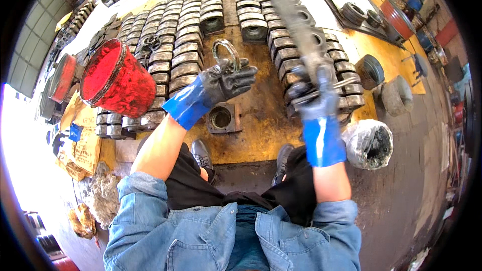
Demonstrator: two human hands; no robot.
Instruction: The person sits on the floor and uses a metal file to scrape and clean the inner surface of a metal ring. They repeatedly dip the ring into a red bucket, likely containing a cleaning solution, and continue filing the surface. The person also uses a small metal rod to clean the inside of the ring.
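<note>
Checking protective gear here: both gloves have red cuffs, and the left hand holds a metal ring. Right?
Not red: the head view shows blue cuffs on both gloves. The left hand does hold a metal ring.

Gridded pale panel (pixel 37 20), upper left; bright glare (pixel 20 135) below; grey floor (pixel 422 170), right.

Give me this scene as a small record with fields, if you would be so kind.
Left grip: gloved, holding a metal ring
Right grip: gloved, blurred, holding a long grey object
Between the arms: block with round bore
Ahead: rows of metal blocks
Left side: red bucket
Right side: plastic-wrapped cylinder
</note>
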